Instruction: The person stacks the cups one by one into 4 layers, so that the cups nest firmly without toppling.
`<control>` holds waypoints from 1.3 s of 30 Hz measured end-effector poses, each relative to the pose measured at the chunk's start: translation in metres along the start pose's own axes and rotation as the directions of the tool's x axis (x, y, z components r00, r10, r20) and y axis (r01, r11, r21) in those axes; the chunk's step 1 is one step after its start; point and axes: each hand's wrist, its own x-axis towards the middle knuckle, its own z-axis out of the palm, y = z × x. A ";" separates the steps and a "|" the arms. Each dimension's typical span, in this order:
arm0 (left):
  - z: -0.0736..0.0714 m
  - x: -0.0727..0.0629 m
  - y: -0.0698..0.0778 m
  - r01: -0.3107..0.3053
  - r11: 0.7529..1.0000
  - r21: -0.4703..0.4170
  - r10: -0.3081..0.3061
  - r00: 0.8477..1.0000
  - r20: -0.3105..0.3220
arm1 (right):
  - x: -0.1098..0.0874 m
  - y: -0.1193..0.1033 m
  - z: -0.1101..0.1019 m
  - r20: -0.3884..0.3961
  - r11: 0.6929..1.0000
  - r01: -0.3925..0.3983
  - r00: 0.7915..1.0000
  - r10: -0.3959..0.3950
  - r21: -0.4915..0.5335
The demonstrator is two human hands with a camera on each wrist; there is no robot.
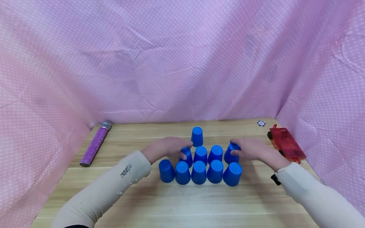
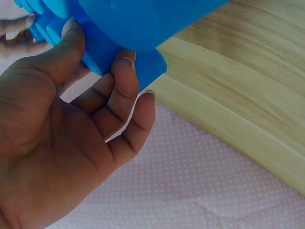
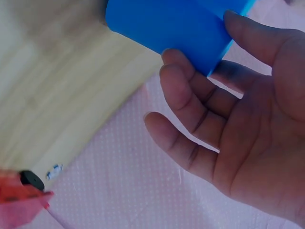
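Observation:
Blue cups stand upside down in rows on the wooden table. In the head view, my left hand (image 1: 171, 147) pinches the left end cup (image 1: 188, 153) of the middle row between thumb and fingers. My right hand (image 1: 251, 148) grips that row's right end cup (image 1: 229, 157); the right wrist view shows thumb and fingertips on its sides near the base. Two more cups, one of them a blue cup (image 1: 201, 155), stand between the hands. The front row, with a left end cup (image 1: 167, 171) and a right end cup (image 1: 232, 174), lies nearer me. A single cup (image 1: 197, 137) stands behind.
A purple glitter microphone (image 1: 95, 144) lies at the table's left side. At the right edge is a red translucent toy car (image 1: 288, 144) with black wheels. A poker chip (image 1: 261, 123) lies at the back right. Pink dotted cloth (image 1: 182, 63) surrounds the table (image 1: 142, 202).

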 end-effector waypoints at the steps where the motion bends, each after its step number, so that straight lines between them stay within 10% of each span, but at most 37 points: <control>1: 0.000 0.000 0.000 0.006 1.000 0.001 -0.006 1.000 0.002 | 0.003 0.002 -0.004 -0.007 1.000 0.001 1.000 -0.001 -0.007; 20: -0.001 -0.001 0.006 0.067 0.997 0.026 -0.067 0.997 0.026 | 0.074 -0.013 -0.030 0.036 1.000 -0.009 0.999 0.009 0.013; 39: 0.001 0.001 0.009 0.099 0.994 0.048 -0.100 0.995 0.027 | 0.098 -0.024 -0.018 0.040 1.000 -0.012 0.999 0.011 0.021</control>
